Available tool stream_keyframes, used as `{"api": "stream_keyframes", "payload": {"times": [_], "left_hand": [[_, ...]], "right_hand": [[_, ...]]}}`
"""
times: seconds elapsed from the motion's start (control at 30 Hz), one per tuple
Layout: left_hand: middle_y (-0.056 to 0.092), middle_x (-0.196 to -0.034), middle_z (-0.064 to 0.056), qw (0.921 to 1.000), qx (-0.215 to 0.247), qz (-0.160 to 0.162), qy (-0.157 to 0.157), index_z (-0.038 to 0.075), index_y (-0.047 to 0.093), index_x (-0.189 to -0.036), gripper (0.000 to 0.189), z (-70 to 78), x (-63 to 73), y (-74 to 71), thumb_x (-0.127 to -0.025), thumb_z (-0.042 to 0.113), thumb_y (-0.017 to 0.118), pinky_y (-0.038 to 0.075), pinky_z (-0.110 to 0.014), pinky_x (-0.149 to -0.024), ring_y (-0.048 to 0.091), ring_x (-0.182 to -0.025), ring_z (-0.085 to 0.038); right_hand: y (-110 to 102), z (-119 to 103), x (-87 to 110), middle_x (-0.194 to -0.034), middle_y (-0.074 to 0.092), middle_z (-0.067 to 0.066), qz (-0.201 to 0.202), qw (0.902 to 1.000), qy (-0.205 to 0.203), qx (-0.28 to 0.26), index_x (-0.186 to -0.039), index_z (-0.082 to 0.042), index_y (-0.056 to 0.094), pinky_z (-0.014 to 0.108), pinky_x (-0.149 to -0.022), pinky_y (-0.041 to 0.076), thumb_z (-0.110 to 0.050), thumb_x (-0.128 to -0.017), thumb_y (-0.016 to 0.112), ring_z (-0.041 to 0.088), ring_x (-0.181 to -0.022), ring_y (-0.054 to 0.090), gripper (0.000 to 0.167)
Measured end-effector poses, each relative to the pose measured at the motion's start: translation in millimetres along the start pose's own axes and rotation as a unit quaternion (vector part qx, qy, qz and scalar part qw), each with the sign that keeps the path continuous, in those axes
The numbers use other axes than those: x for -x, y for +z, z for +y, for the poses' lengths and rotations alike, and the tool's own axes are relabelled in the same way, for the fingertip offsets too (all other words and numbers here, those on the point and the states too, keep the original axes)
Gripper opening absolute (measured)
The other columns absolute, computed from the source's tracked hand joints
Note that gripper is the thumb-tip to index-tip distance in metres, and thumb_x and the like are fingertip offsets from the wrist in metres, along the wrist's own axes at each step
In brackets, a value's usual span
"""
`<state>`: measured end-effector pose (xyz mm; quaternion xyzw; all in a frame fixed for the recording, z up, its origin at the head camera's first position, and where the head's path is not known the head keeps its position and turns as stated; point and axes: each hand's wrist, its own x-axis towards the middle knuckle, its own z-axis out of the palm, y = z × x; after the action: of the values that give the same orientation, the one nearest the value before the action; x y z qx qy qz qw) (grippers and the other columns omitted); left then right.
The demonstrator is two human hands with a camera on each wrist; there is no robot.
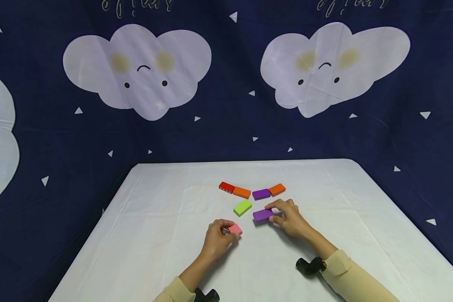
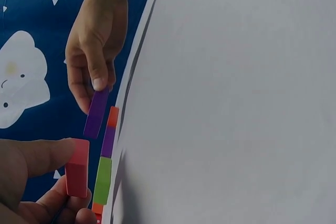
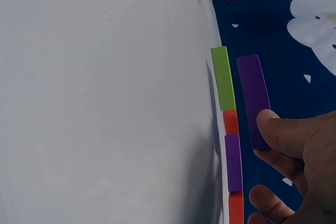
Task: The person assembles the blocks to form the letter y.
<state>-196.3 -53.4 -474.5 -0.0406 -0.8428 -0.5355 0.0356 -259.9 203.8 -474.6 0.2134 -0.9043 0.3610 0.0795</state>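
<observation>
My left hand [image 1: 219, 240] pinches a pink block [image 1: 235, 229] between thumb and fingers, low over the white table. To its right, my right hand [image 1: 290, 218] grips one end of a purple block [image 1: 262, 215], whose other end points left. A lime green block [image 1: 243, 208] lies beyond and between the hands. In the left wrist view the thumb presses on the pink block [image 2: 77, 168]; in the right wrist view the thumb lies along the lower end of the purple block [image 3: 254, 100].
Behind the green block, a red block [image 1: 227, 187] and an orange block [image 1: 242, 193] lie end to end. Another purple block [image 1: 261, 194] and orange block [image 1: 277, 189] adjoin to the right. A dark blue cloth [image 1: 234, 138] with clouds hangs behind the table [image 1: 154, 235].
</observation>
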Motion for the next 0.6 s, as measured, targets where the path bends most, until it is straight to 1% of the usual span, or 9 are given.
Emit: {"api": "stream_keyframes", "payload": {"times": [0.1,0.33,0.6], "left_hand": [[0.057,-0.088,-0.007,1.0,0.001,-0.002,0.0,0.003,0.067,-0.099,0.03,0.0,1.6,1.8,-0.071,0.008,0.075,0.035,-0.019,-0.065,0.046,-0.081,-0.015],[0.058,-0.085,-0.008,1.0,-0.005,-0.007,0.002,0.003,0.067,-0.099,0.031,2.1,4.8,4.3,-0.07,0.007,0.076,0.034,-0.02,-0.065,0.044,-0.081,-0.016],[0.056,-0.079,-0.005,0.9998,-0.019,0.001,-0.001,0.006,0.068,-0.095,0.03,3.3,9.4,9.3,-0.068,0.01,0.079,0.031,-0.022,-0.066,0.043,-0.079,-0.014]], "right_hand": [[0.0,-1.7,0.8,-0.111,0.066,-0.005,-0.01,0.9999,0.004,-0.006,-0.109,-0.025,0.065,0.032,-0.078,0.025,-0.013,-0.08,0.07,0.022,-0.093,0.042,0.032],[1.5,-0.4,2.1,-0.11,0.066,-0.008,-0.028,0.9996,0.003,-0.005,-0.108,-0.029,0.065,0.032,-0.078,0.027,-0.013,-0.08,0.071,0.019,-0.095,0.04,0.033],[2.4,0.1,5.1,-0.106,0.066,-0.01,-0.038,0.9989,-0.024,-0.017,-0.107,-0.029,0.065,0.031,-0.079,0.029,-0.012,-0.08,0.07,0.015,-0.094,0.039,0.033]]}}
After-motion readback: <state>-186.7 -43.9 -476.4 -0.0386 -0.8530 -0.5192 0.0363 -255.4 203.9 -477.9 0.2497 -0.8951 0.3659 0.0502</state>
